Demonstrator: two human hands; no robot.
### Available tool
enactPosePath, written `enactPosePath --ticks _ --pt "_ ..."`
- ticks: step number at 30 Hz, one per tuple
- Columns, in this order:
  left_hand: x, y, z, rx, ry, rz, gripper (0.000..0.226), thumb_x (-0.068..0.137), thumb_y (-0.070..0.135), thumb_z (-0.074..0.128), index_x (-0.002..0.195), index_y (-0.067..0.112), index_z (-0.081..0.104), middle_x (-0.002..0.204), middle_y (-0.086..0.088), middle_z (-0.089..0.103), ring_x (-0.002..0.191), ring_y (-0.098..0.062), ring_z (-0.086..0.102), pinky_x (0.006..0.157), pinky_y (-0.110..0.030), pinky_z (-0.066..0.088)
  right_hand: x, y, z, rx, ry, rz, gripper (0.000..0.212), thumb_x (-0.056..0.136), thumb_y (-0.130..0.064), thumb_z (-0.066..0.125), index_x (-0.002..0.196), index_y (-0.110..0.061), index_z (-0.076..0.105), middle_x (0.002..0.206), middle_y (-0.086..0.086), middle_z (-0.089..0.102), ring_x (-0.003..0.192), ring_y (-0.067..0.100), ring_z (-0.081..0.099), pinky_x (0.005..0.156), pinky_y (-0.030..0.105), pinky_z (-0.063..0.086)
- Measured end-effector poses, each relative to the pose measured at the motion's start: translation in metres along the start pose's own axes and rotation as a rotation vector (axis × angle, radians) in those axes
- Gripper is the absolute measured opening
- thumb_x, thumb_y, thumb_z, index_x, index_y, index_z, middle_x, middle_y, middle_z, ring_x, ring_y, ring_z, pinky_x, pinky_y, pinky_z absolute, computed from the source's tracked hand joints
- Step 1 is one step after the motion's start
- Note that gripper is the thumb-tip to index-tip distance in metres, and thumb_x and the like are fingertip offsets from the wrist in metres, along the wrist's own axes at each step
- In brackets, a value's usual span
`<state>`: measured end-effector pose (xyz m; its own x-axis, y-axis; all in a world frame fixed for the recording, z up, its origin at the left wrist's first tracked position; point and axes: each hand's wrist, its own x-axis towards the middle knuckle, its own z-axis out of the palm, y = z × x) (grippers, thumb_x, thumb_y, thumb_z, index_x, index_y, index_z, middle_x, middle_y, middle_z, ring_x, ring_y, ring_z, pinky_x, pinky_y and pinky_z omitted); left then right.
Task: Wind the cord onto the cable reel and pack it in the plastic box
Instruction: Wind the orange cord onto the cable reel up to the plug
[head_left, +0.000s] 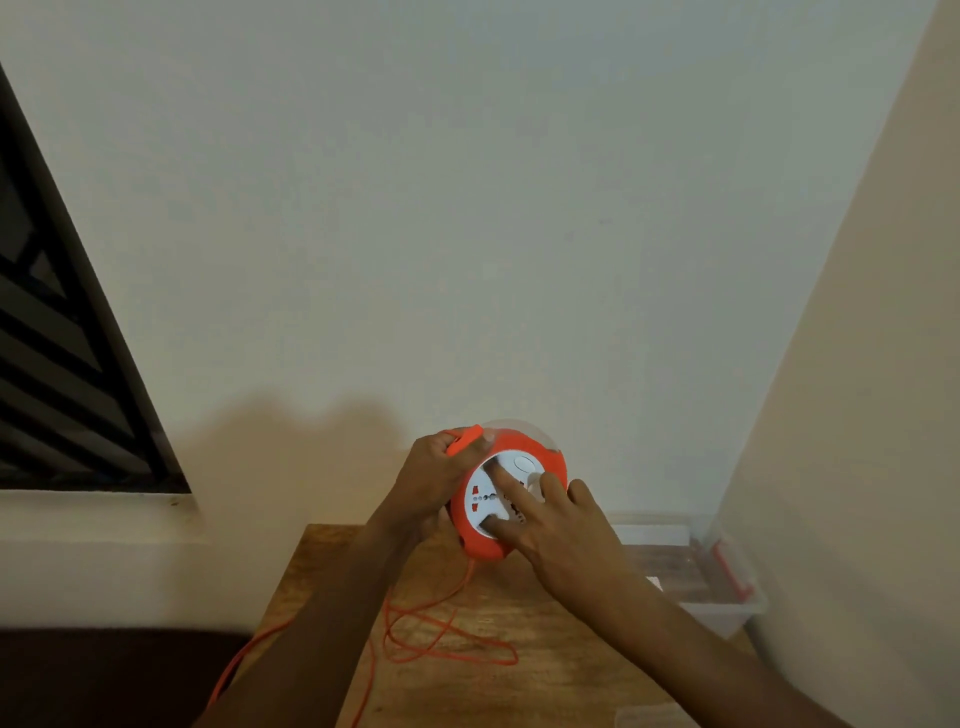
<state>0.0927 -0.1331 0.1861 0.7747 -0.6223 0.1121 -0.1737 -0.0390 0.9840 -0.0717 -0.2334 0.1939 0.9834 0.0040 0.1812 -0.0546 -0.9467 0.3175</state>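
Observation:
An orange cable reel (550, 460) with a white socket face is held up above the wooden table (561, 670), tilted toward me. My left hand (434, 475) grips the reel's left rim and orange handle. My right hand (558, 519) lies over the white face, with straight fingers pressing on it. Loose orange cord (441, 631) hangs from the reel's bottom, loops on the table and trails off the left front edge. The clear plastic box (727, 605) stands on the table at the right, next to the wall, with a red latch showing.
A pale wall stands close behind the table and another on the right. A dark barred window (57, 364) fills the left side. A clear lid edge (641, 717) shows at the bottom of the table.

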Motion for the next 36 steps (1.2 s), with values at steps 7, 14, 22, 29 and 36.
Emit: enactPosePath --ticks 7,14,22,29,36 --pt "0.002 0.009 -0.005 -0.012 -0.083 0.011 0.029 0.096 0.044 0.065 0.113 0.021 0.073 0.101 -0.001 0.082 0.085 -0.024 0.08 0.069 -0.031 0.066 -0.001 -0.01 -0.003 0.003 -0.006 0.128 0.065 0.067 -0.04 0.084 0.125 -0.038 0.056 0.144 0.013 0.049 0.107 0.04 0.059 0.082 0.051 0.052" --pt "-0.001 0.01 -0.012 0.026 -0.177 0.016 0.026 0.092 0.052 0.064 0.106 0.031 0.073 0.095 0.011 0.083 0.086 -0.02 0.081 0.07 -0.028 0.065 0.002 -0.015 0.003 0.016 -0.019 0.122 0.066 0.09 -0.04 0.061 0.144 -0.042 0.024 0.154 0.016 0.026 0.129 0.043 0.036 0.104 0.057 0.032" --pt "-0.007 0.004 0.001 -0.168 -0.099 -0.088 0.043 0.092 0.054 0.063 0.109 0.018 0.077 0.103 -0.01 0.083 0.09 -0.034 0.08 0.076 -0.043 0.067 0.001 -0.009 -0.012 -0.029 0.074 0.225 0.073 0.067 -0.043 0.081 0.133 -0.039 0.052 0.114 0.022 0.063 0.096 0.039 0.062 0.082 0.051 0.051" --pt "-0.004 0.01 0.012 -0.203 -0.021 -0.126 0.038 0.094 0.051 0.065 0.109 0.018 0.076 0.098 -0.007 0.084 0.086 -0.032 0.081 0.079 -0.046 0.067 0.013 0.004 -0.013 0.058 0.1 0.285 0.072 0.084 -0.051 0.065 0.146 -0.034 0.032 0.116 0.012 0.068 0.097 0.033 0.067 0.095 0.049 0.045" --pt "-0.01 0.009 0.024 -0.185 0.039 -0.099 0.03 0.096 0.048 0.065 0.101 0.02 0.076 0.088 -0.002 0.084 0.076 -0.025 0.081 0.062 -0.03 0.064 0.012 0.008 -0.005 0.247 0.134 0.391 0.071 0.085 -0.062 0.05 0.147 -0.036 0.027 0.126 0.003 0.065 0.107 0.028 0.064 0.1 0.044 0.041"
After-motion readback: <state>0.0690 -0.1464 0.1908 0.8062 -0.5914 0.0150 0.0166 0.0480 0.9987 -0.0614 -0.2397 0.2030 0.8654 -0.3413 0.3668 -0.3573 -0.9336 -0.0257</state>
